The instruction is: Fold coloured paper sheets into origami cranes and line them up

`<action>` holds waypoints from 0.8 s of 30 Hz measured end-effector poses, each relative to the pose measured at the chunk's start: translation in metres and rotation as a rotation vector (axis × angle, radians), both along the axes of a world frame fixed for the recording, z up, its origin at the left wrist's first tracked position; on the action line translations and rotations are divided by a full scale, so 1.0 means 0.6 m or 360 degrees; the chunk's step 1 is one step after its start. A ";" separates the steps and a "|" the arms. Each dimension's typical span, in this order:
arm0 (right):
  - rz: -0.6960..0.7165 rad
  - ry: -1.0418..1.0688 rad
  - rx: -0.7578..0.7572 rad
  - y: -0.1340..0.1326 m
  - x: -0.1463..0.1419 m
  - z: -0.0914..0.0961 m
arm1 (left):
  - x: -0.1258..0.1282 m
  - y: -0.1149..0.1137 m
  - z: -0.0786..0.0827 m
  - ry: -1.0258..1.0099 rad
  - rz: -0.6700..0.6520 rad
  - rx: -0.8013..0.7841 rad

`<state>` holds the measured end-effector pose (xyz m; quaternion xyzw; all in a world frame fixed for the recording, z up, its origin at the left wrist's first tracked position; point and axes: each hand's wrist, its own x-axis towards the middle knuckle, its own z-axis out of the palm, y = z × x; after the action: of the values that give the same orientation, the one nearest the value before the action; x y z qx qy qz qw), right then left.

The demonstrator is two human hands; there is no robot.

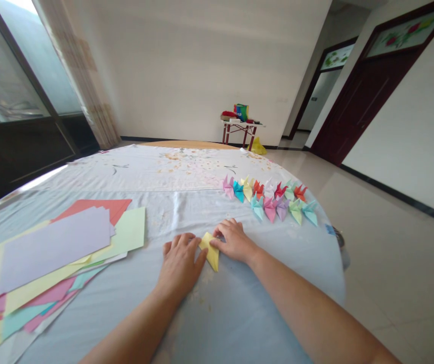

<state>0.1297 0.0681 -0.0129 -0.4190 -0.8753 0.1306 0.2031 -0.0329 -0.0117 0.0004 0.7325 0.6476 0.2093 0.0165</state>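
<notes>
Loose origami paper sheets (53, 253) lie on the bench (240, 308). Beside them, the left hand (181, 265) and right hand (234, 241) grip a folded yellow paper (212, 258) between them, resting on the bench. Rows of paper cranes (270, 202) stand farther right.

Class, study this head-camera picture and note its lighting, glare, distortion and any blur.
Head view: daylight enters through the window, leaving a bright glare streak along the tablecloth edge; the wide lens bends the walls and bulges the tablecloth; the paper cranes stay fairly sharp, with no strong blur.
</notes>
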 end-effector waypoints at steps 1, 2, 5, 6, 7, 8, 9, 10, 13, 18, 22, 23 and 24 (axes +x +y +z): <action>0.0033 0.0018 -0.0012 0.000 -0.001 -0.001 | 0.000 0.000 0.000 -0.0032 -0.0012 -0.0013; 0.0062 0.0035 -0.0018 -0.001 -0.002 -0.001 | 0.000 0.001 0.000 -0.0068 -0.0020 -0.0022; 0.0085 0.0066 -0.0014 -0.001 0.000 0.001 | -0.001 0.004 -0.001 -0.0190 -0.0014 -0.0032; 0.0078 0.0076 -0.0014 0.000 0.001 0.003 | -0.001 0.005 -0.001 -0.0244 -0.0003 -0.0035; 0.0074 0.0093 -0.0018 0.001 0.003 0.004 | -0.001 0.007 -0.001 -0.0312 0.0006 -0.0039; 0.0082 0.0119 -0.0029 0.001 0.005 0.006 | -0.001 0.008 -0.002 -0.0402 0.0003 -0.0051; 0.0105 0.0158 -0.0053 0.002 0.006 0.008 | 0.000 0.010 -0.003 -0.0517 -0.0015 -0.0070; 0.0135 0.0213 -0.0097 0.002 0.008 0.010 | 0.001 0.012 -0.004 -0.0652 -0.0039 -0.0089; 0.0210 0.0495 -0.0379 0.000 0.009 0.014 | 0.005 0.019 -0.011 -0.1160 -0.0067 -0.0085; 0.0241 0.0961 -0.0869 -0.006 0.003 0.015 | 0.010 0.028 -0.012 -0.1958 -0.0071 -0.0280; 0.0293 0.1115 -0.1045 -0.007 0.002 0.017 | 0.012 0.023 0.002 -0.2116 -0.0035 -0.0497; 0.0321 0.1137 -0.1083 -0.007 0.003 0.018 | 0.012 0.021 0.005 -0.2152 -0.0019 -0.0512; 0.0349 0.1156 -0.1111 -0.006 0.004 0.019 | 0.013 0.019 0.008 -0.2193 -0.0009 -0.0517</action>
<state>0.1322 0.0644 -0.0017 -0.2951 -0.6913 0.5727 0.3271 -0.0250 -0.0002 0.0050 0.4232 0.5109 0.5261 0.5321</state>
